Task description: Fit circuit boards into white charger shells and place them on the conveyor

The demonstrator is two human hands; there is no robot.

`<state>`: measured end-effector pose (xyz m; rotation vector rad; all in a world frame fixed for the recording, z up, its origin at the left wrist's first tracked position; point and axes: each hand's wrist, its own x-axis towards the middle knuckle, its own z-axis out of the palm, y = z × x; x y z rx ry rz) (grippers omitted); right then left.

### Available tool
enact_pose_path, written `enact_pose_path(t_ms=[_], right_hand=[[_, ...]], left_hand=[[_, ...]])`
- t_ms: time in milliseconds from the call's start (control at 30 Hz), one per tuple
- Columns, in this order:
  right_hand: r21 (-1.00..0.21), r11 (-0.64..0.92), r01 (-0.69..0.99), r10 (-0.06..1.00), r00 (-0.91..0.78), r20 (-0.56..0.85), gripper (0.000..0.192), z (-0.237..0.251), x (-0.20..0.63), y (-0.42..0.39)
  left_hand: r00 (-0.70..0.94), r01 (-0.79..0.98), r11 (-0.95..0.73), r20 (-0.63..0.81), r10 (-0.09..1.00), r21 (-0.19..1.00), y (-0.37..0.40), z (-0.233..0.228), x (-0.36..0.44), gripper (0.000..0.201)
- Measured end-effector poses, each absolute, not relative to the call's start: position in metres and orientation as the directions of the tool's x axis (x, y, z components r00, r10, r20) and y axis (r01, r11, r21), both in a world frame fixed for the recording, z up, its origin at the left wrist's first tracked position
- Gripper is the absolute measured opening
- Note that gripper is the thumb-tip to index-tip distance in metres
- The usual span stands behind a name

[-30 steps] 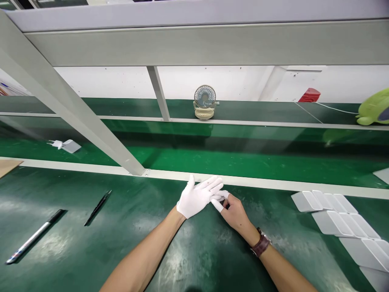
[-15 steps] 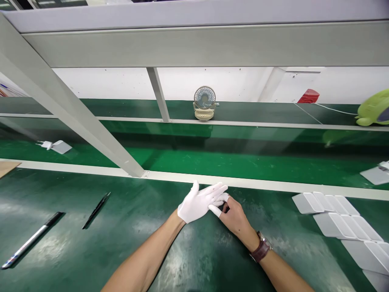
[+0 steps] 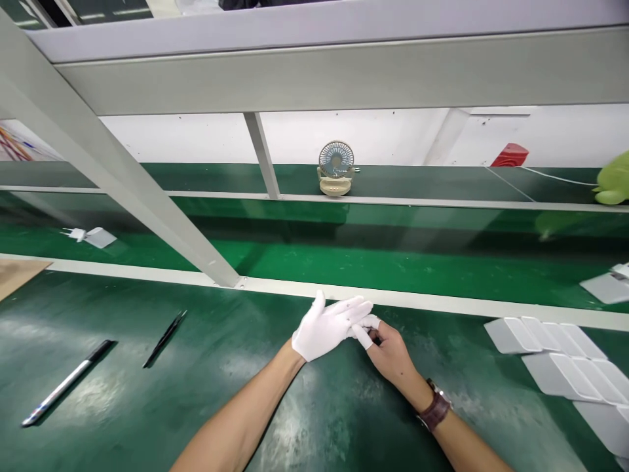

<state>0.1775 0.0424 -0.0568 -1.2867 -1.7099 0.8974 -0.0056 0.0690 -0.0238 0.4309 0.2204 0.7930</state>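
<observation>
My left hand (image 3: 327,331) wears a white glove and lies palm up over the green worktop, its fingers stretched out and its thumb apart. White finger cots cover the thumb and at least one fingertip of my right hand (image 3: 393,354), which is otherwise bare. The right thumb and fingers are bent together at the little-finger edge of the left glove, pinching it there. Their exact contact is partly hidden. A watch with a dark red strap (image 3: 435,410) sits on my right wrist.
White boxy pieces (image 3: 565,360) stand in rows at right. On the left lie a silver marker (image 3: 66,383) and black tweezers (image 3: 166,339). Behind are a slanted post (image 3: 162,203), a small fan (image 3: 336,167), a white plug adapter (image 3: 91,236) and a low rail (image 3: 393,297).
The view has shifted slightly, so most things appear a little further right. Both hands keep nearly the same pose, with the right fingers still at the left glove's edge.
</observation>
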Motion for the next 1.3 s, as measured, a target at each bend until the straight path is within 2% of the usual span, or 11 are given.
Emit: enact_pose_path(t_ms=[167,233,333,467,533,600,700,833,967,1100,1300], right_hand=[[-0.910,0.205,0.359,0.976,-0.147,0.162,0.027,-0.067,0.184,0.036],[-0.902,0.156,0.401,0.986,-0.118,0.118,0.028,-0.071,0.186,0.035],[-0.901,0.128,0.415,0.989,-0.123,0.084,0.031,-0.070,0.188,0.035],[-0.899,0.115,0.423,0.991,-0.105,0.078,0.031,-0.063,0.191,0.034],[-0.897,0.054,0.438,0.998,-0.064,0.029,0.033,-0.062,0.193,0.033],[-0.898,-0.016,0.439,0.999,-0.031,-0.033,0.039,-0.062,0.195,0.032],[-0.916,-0.071,0.394,0.994,-0.047,-0.097,0.042,-0.064,0.197,0.031],[-0.926,-0.131,0.355,0.988,-0.028,-0.151,0.045,-0.068,0.198,0.031],[-0.929,-0.115,0.351,0.993,0.003,-0.122,0.051,-0.067,0.198,0.032],[-0.919,-0.072,0.386,0.992,-0.071,-0.108,0.054,-0.062,0.195,0.030],[-0.897,-0.028,0.440,0.988,-0.127,-0.093,0.054,-0.066,0.194,0.026]], left_hand=[[0.708,-0.562,0.576,-0.015,0.706,0.594,0.060,-0.030,0.000,0.079],[0.705,-0.538,0.566,-0.034,0.708,0.624,0.059,-0.035,0.000,0.081],[0.680,-0.559,0.568,-0.058,0.731,0.604,0.060,-0.040,-0.001,0.079],[0.591,-0.672,0.551,-0.090,0.802,0.495,0.064,-0.044,-0.003,0.075],[0.541,-0.703,0.538,-0.140,0.829,0.465,0.066,-0.047,-0.005,0.073],[0.486,-0.708,0.514,-0.193,0.852,0.485,0.067,-0.050,-0.006,0.065],[0.440,-0.691,0.478,-0.208,0.873,0.542,0.065,-0.052,-0.006,0.043],[0.479,-0.673,0.476,-0.157,0.864,0.566,0.062,-0.047,-0.003,0.034],[0.576,-0.623,0.526,-0.114,0.809,0.579,0.059,-0.044,0.000,0.029],[0.646,-0.544,0.567,-0.122,0.753,0.618,0.056,-0.046,0.002,0.020],[0.664,-0.448,0.587,-0.189,0.724,0.674,0.057,-0.060,0.006,0.024]])
